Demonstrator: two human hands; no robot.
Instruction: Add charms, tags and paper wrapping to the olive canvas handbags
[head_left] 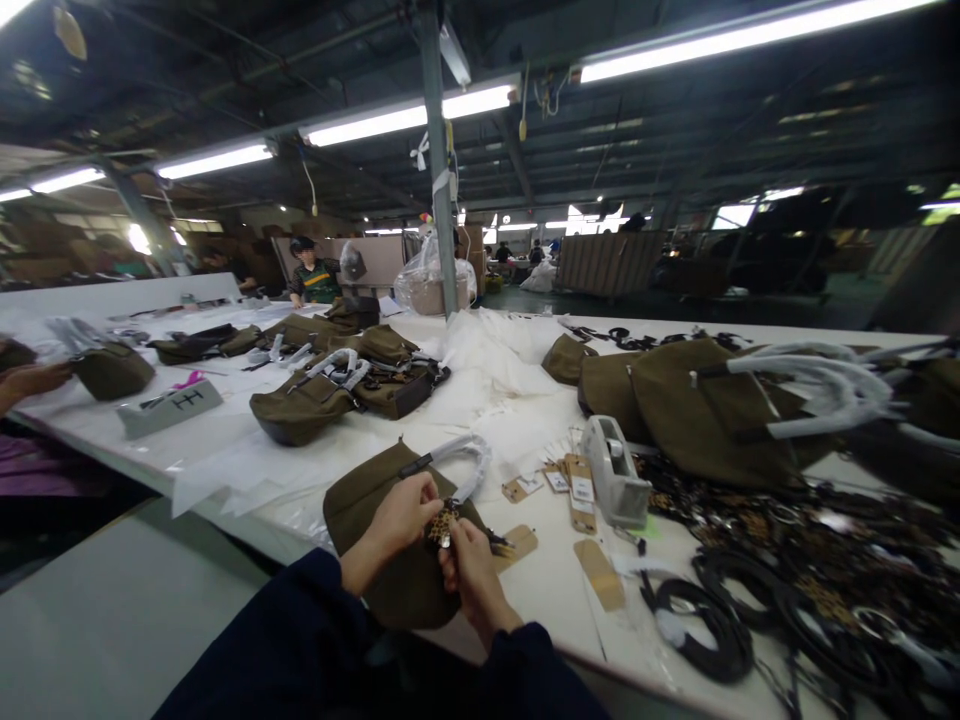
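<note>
My left hand (401, 520) and my right hand (472, 575) both pinch a small leopard-print tab with a metal fitting (442, 527), low in the middle of the head view. The tab is attached by a dark strap to an olive canvas handbag (367, 500), which lies flat under my hands. Its handle (459, 462) is wrapped in white protective material. My fingers hide most of the tab. Just right of my right hand lies a brown card hang tag (519, 546).
A grey tape dispenser (611, 470) and several card tags (577, 492) sit on the white worktable (544, 610). To the right lie tangled black and leopard-print straps (712, 625) and stacked olive bags (705, 410). Further bags and plastic sheeting lie ahead. A co-worker's hand (34, 380) rests far left; another person (313, 278) stands beyond.
</note>
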